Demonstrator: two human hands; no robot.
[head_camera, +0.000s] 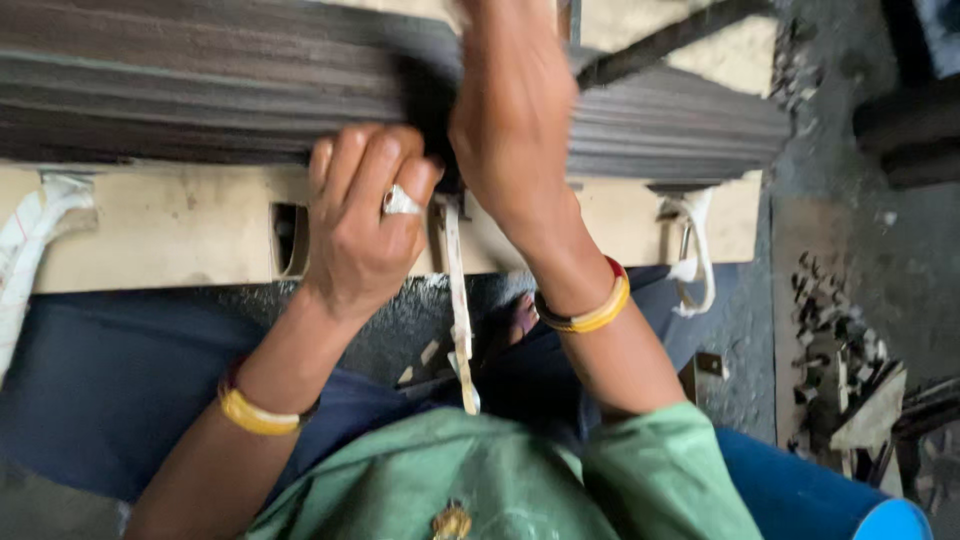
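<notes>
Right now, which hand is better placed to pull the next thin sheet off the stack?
Probably the left hand: its curled fingers already grip the near edge of the dark stack. The right hand lies blurred on top of the stack, further from that edge.

Right hand (515, 110) blurred, fingertips cut off by top edge — left hand (365, 215) fingertips hidden behind dark sheet stack (200, 90).

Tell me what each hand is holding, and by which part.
The left hand grips the near edge of the dark stack of thin sheets. The right hand rests on top of the stack, blurred, so its hold cannot be told.
</notes>
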